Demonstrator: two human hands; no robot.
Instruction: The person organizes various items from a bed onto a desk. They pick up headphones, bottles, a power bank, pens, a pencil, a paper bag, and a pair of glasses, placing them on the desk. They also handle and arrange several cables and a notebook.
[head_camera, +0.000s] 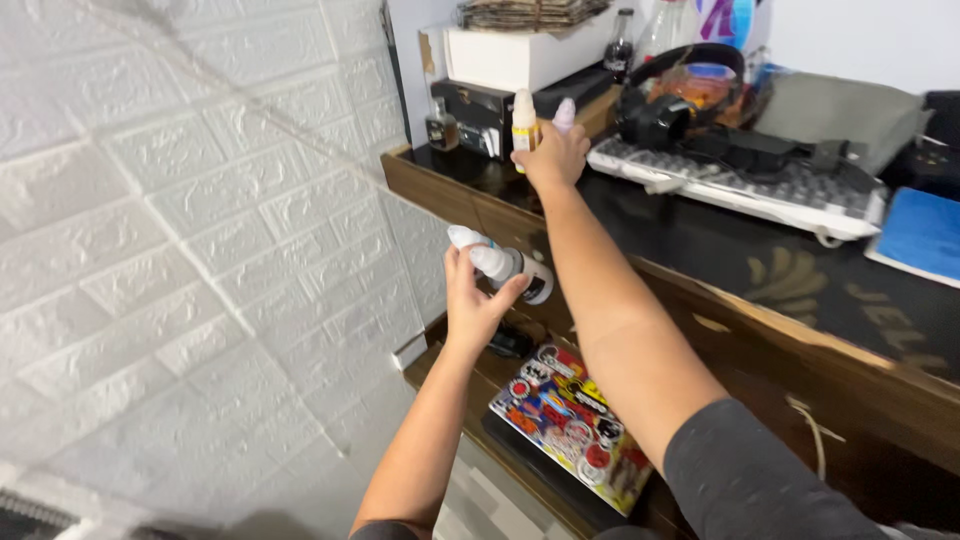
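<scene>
Here, both hands grip small dropper bottles.
Right hand (552, 155) clasps two upright bottles (524, 120) on the shelf; left hand (472, 300) below pinches two white-capped bottles (500, 263), which could slip from that loose hold.

home desk corner | keyboard (740, 185), headphones (665, 105), bottles on dark wooden desk (700, 250) | white brick-pattern wall (180, 220)

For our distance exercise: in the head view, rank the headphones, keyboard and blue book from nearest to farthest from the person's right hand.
Measured from the right hand:
1. Keyboard, just right of the hand on the desk.
2. Headphones, behind the keyboard, up and to the right.
3. Blue book, at the far right edge.
</scene>
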